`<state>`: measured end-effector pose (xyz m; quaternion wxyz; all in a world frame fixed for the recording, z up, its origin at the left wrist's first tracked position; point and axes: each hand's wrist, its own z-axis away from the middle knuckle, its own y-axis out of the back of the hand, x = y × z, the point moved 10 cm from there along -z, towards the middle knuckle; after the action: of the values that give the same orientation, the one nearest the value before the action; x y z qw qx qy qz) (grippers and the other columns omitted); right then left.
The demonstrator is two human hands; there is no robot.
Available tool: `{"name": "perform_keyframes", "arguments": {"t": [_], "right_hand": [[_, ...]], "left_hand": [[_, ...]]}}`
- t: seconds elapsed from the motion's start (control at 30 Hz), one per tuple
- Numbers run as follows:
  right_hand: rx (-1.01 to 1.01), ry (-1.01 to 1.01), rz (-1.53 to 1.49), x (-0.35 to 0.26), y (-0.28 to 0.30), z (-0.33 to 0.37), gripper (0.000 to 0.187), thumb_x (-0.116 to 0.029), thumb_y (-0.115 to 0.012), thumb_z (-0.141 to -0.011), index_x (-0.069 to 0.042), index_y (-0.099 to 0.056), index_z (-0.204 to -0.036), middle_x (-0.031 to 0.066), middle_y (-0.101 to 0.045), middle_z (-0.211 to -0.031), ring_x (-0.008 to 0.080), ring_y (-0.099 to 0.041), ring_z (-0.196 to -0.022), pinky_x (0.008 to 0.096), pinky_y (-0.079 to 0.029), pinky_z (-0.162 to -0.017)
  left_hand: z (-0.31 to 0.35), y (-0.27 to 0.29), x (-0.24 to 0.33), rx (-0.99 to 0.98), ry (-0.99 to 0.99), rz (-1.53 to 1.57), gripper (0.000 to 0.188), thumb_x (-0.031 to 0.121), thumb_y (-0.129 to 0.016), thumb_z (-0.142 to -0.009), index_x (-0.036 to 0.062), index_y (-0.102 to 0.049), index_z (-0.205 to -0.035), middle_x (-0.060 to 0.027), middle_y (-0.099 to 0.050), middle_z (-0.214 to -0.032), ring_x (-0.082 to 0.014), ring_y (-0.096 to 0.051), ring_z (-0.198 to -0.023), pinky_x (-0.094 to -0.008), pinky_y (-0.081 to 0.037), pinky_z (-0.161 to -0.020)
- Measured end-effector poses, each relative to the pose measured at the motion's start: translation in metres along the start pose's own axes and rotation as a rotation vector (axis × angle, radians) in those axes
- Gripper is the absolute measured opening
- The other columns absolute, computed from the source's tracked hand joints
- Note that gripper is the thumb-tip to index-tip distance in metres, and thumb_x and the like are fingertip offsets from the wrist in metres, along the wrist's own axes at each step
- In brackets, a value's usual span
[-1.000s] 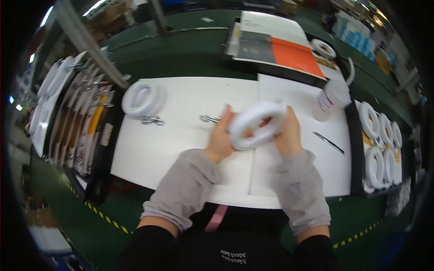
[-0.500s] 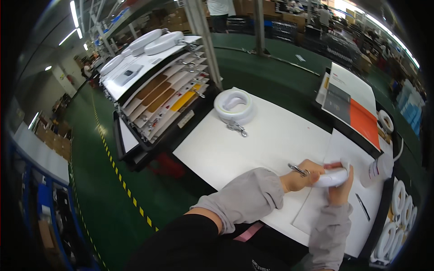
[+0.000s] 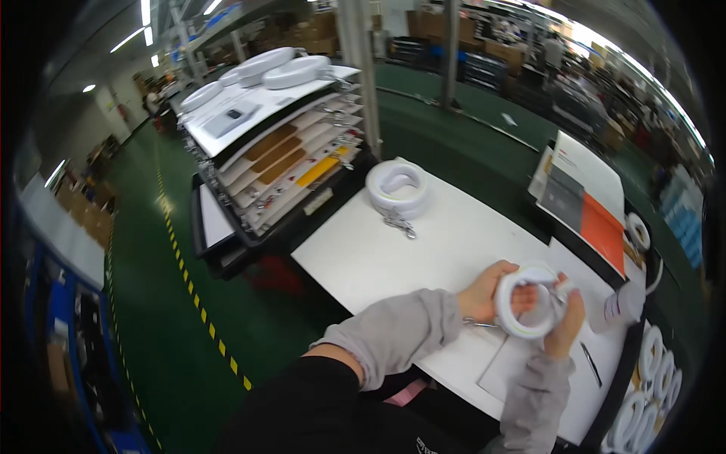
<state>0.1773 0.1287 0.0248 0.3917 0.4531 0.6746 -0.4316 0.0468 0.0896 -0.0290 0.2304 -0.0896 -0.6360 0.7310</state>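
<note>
A glossy white ring (image 3: 522, 331) is held up over the white worktop (image 3: 446, 227), its round opening facing me. My left hand (image 3: 478, 293) grips its left side, with fingers showing through the opening. My right hand (image 3: 569, 324) is closed at its right side and pinches a soft white piece, perhaps a cloth (image 3: 562, 291), against it; blur hides the detail. A metal snap hook (image 3: 480, 323) hangs beside my left wrist. Farther back on the worktop lie stacked white rings (image 3: 376, 193) with metal hooks and chain (image 3: 399, 225) in front.
A white bottle (image 3: 622, 306) and a black pen (image 3: 591, 365) are at the right. Behind them a black bin holds printed sheets (image 3: 586, 181). More white rings (image 3: 650, 356) fill a tray at the right edge. A multi-layer rack (image 3: 280, 155) stands at the left.
The held ring has turned from edge-on to face me. My left hand has shifted slightly left and the snap hook now hangs lower. The head view has moved a little.
</note>
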Motion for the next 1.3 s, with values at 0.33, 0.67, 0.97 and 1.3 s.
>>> {"name": "perform_keyframes", "arguments": {"t": [0.33, 0.67, 0.97, 1.3], "right_hand": [[-0.373, 0.538, 1.148, -0.04, -0.124, 0.034, 0.057, -0.033, -0.066, -0.066, -0.013, -0.056, -0.119, 0.0158, -0.038, -0.139, 0.0395, -0.028, -0.132, 0.0574, -0.011, -0.106], [0.094, 0.32, 0.622, -0.05, -0.038, -0.01, 0.023, -0.026, -0.061, -0.074, -0.003, -0.061, -0.08, 0.0134, -0.056, -0.094, 0.0254, -0.055, -0.083, 0.0329, -0.045, -0.072], [0.163, -0.662, -0.158, 0.06, -0.002, 0.003, 0.03, -0.025, -0.048, -0.088, 0.003, -0.059, -0.086, 0.0119, -0.061, -0.073, 0.0209, -0.057, -0.055, 0.0319, -0.049, -0.054], [0.224, 0.022, -0.126, -0.009, 0.029, -0.018, 0.045, -0.033, -0.039, -0.098, 0.008, -0.054, -0.107, 0.0155, -0.065, -0.095, 0.0213, -0.063, -0.088, 0.0315, -0.048, -0.084]], "left_hand": [[0.015, -0.036, 0.002, -0.234, 0.003, -0.228, 0.096, 0.079, -0.031, -0.079, 0.0064, -0.026, -0.141, -0.0131, -0.036, -0.141, -0.0283, -0.037, -0.13, -0.0422, -0.033, -0.105], [0.022, -0.058, -0.019, -0.436, 0.003, -0.327, 0.084, 0.065, -0.039, -0.088, 0.0076, -0.015, -0.145, -0.0174, -0.032, -0.14, -0.0303, -0.036, -0.129, -0.0493, -0.038, -0.101], [0.016, -0.039, 0.018, -0.241, -0.2, -0.517, 0.073, -0.007, -0.045, -0.063, 0.0061, -0.032, -0.133, -0.0229, -0.049, -0.122, -0.0364, -0.053, -0.112, -0.0466, -0.048, -0.096], [0.006, -0.018, 0.044, -0.068, -0.333, -0.348, 0.051, 0.026, -0.046, -0.088, -0.0085, -0.042, -0.125, -0.0222, -0.055, -0.118, -0.033, -0.054, -0.115, -0.0435, -0.047, -0.095]]}}
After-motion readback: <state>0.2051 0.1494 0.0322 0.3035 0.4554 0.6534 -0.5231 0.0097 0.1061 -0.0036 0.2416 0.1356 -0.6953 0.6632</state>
